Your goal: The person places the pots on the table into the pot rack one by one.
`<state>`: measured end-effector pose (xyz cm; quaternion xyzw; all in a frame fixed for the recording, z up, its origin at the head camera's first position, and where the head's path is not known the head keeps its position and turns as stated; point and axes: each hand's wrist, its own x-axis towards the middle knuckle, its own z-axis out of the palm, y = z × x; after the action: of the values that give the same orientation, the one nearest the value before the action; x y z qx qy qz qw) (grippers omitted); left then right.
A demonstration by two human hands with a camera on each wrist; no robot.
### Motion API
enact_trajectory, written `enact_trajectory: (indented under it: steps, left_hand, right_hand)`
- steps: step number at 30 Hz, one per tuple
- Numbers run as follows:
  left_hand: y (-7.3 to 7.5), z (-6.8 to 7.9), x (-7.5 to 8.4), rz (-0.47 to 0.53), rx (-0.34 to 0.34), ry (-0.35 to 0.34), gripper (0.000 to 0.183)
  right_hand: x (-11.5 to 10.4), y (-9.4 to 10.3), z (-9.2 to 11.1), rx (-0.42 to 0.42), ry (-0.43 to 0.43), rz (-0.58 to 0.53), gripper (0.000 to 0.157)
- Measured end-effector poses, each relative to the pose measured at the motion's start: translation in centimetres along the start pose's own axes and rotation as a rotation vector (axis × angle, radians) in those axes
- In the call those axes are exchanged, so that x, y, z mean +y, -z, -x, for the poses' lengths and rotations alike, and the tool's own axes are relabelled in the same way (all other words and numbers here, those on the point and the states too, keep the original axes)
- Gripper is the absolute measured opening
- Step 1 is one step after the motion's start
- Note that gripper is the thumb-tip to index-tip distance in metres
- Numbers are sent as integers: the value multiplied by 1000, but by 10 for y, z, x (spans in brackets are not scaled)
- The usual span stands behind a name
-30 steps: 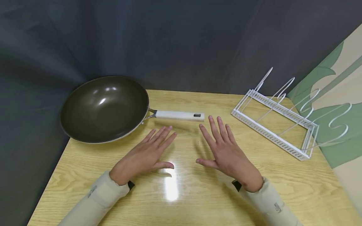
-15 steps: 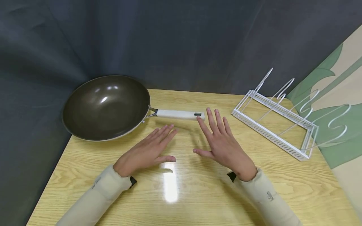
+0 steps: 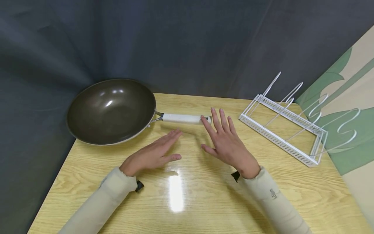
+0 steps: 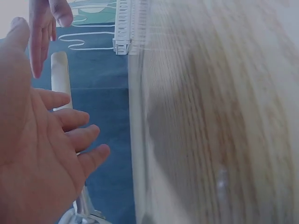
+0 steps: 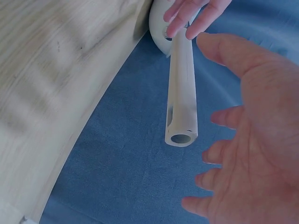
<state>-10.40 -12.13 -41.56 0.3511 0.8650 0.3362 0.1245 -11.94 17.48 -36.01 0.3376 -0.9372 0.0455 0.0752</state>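
A wok with a dark brown inside stands at the back left of the table in the head view. Its white handle points right and ends in a hanging slot. My left hand hovers in front of the wok and handle, palm down, fingers extended, holding nothing. My right hand is spread, its index fingertip overlapping the handle's end in the head view. In the right wrist view the handle shows apart from that hand's fingers. A white rack with curved wire dividers stands at the right.
The wooden table ends at the back against a dark curtain. On the right, a wall with a green leaf pattern borders the table near the rack. The wok overlaps the table's left edge in the head view.
My right hand has moved forward and slightly left, so its index fingertip now overlaps the handle's end. My left hand has shifted slightly forward and turned, its fingers closer together. Wok and rack stay put.
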Motion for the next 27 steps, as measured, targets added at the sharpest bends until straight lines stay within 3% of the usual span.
enact_trajectory:
  steps: [7,13,21,27]
  left_hand:
    - [-9,-8,-3,200,24,32,76]
    - [-13,-19,-3,345,83,114,72]
    - [-15,-33,-7,663,132,128,67]
    - [-16,-40,-11,848,181,190,72]
  right_hand:
    - [2,1,-10,-29,-25,-22,91]
    - [5,1,-21,-24,-29,-14,90]
    - [4,2,-33,-48,-47,-5,90]
    - [4,2,-40,-72,-70,-12,91]
